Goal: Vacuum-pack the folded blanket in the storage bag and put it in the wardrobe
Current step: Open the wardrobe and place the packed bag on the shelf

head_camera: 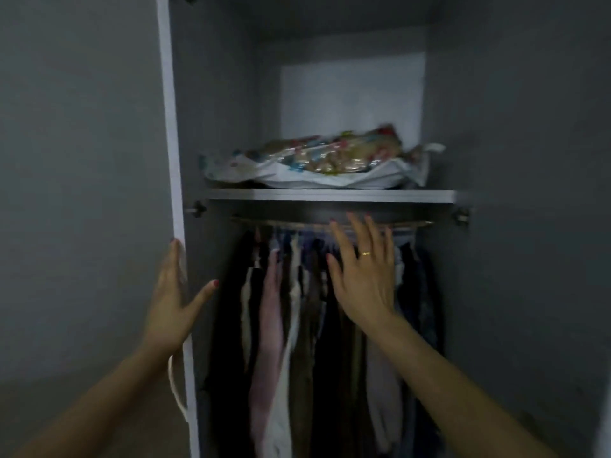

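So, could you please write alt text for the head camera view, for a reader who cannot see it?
A flattened storage bag with a colourful blanket inside lies on the upper shelf of an open wardrobe, above a rail of hanging clothes. The person's left hand rests open against the door edge, and the right hand is raised, open, below the shelf.

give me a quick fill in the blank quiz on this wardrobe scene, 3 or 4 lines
1. The packed storage bag lies on the wardrobe's ____, above the hanging rail.
2. The left hand rests on the edge of the open wardrobe ____.
3. The right hand, fingers spread and holding nothing, wears a ____ on one finger.
4. Below the rail hang many ____.

Missing words: shelf; door; ring; clothes
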